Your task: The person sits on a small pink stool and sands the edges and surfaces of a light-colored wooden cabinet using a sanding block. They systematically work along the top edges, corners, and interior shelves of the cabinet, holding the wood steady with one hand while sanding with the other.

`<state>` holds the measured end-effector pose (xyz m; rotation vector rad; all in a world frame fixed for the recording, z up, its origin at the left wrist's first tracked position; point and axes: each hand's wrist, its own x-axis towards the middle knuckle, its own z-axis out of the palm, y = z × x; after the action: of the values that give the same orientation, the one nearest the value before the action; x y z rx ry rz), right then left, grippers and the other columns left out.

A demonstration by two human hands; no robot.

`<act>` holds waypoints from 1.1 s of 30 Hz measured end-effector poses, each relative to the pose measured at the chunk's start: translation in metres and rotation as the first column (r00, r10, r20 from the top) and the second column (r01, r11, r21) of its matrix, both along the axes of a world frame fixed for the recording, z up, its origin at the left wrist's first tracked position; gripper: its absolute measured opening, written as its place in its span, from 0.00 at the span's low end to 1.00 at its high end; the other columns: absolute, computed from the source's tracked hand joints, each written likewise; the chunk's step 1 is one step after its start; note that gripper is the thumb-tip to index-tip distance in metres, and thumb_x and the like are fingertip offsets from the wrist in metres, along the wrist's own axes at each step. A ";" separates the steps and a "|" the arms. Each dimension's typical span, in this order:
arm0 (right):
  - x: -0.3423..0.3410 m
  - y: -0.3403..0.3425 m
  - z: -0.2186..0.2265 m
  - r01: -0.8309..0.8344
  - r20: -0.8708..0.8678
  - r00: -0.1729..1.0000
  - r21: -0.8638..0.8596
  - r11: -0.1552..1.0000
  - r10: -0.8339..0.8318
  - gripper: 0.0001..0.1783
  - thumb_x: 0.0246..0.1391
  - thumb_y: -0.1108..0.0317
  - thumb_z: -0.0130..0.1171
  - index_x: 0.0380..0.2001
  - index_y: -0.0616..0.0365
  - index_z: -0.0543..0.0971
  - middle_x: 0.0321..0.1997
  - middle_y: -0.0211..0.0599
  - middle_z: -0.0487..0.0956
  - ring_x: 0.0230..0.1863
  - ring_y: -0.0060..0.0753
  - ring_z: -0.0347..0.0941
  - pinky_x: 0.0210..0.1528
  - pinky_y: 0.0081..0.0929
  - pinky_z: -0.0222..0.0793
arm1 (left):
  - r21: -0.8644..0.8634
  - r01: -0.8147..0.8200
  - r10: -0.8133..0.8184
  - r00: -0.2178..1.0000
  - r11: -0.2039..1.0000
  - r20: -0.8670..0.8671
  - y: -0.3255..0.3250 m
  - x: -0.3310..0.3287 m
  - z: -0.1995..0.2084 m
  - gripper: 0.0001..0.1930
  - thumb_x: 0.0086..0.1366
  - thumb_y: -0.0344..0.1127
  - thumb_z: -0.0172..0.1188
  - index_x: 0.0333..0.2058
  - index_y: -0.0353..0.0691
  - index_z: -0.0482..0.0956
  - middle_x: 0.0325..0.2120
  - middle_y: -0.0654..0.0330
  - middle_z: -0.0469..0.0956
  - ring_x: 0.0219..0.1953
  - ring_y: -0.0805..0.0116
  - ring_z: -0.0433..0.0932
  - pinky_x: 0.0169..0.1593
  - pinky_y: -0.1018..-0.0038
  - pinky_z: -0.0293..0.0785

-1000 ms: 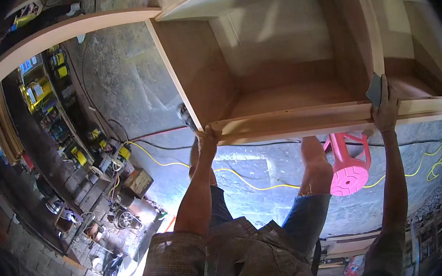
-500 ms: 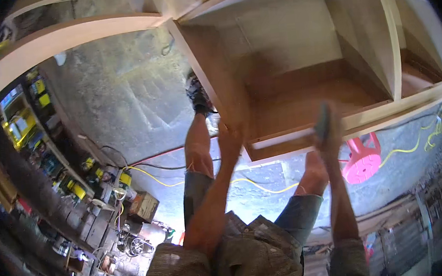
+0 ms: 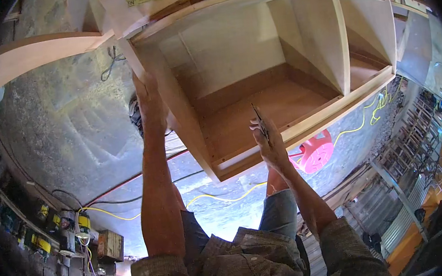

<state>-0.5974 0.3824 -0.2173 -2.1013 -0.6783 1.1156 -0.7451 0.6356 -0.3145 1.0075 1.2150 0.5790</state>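
A pale wooden cabinet frame [image 3: 280, 148] with brown inner panels spreads in front of me, its open compartments facing up. My left hand [image 3: 149, 99] is on the far part of its left side edge, fingers bent over the wood and partly hidden. Above the near rail, over the large compartment, my right hand [image 3: 272, 146] is closed on a thin dark flat piece [image 3: 258, 117]. That piece is seen nearly edge-on, so its kind is unclear. An upright divider [image 3: 341, 46] separates the large compartment from a smaller one at the right.
A pink plastic stool [image 3: 315, 154] is on the concrete floor beyond my right knee. Yellow cable [image 3: 227, 198] and dark cords cross the floor. Shelves with yellow-and-black items [image 3: 39, 243] line the left. A wooden box [image 3: 110, 245] stands near them; metal racks [image 3: 410, 146] are at right.
My left hand has moved from the cabinet's near left corner to farther along its side edge. The right hand has come left, off the near rail, still holding the thin piece. The view has shifted right.
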 end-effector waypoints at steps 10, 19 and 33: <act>0.105 0.095 -0.016 -0.319 0.748 0.601 -0.097 0.943 0.280 0.39 0.41 0.82 0.54 0.61 0.55 0.62 0.56 0.57 0.66 0.56 0.59 0.63 0.56 0.45 0.61 | 0.247 0.213 -0.083 0.889 0.945 -0.450 0.017 0.014 0.024 0.22 0.63 0.40 0.54 0.49 0.30 0.65 0.40 0.43 0.71 0.41 0.47 0.72 0.46 0.59 0.67; 0.145 0.204 -0.076 -0.360 0.916 0.317 -0.126 0.924 0.248 0.37 0.46 0.76 0.51 0.63 0.56 0.58 0.67 0.46 0.57 0.67 0.51 0.51 0.64 0.58 0.44 | 0.370 0.116 0.115 0.830 0.922 -0.546 0.042 0.043 0.020 0.22 0.64 0.39 0.52 0.51 0.30 0.63 0.44 0.38 0.70 0.47 0.38 0.69 0.50 0.54 0.64; 0.178 0.211 -0.080 -0.364 0.862 0.415 -0.137 0.921 0.292 0.36 0.43 0.76 0.48 0.62 0.61 0.60 0.68 0.52 0.53 0.68 0.57 0.50 0.66 0.54 0.44 | 0.402 0.174 0.136 0.762 0.899 -0.633 0.038 0.033 0.017 0.25 0.64 0.42 0.52 0.54 0.32 0.59 0.45 0.38 0.69 0.49 0.38 0.69 0.52 0.54 0.64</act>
<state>-0.4198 0.5930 -0.2969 -2.4586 -1.6501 0.0232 -0.7126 0.6733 -0.2976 1.7066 1.7260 0.5087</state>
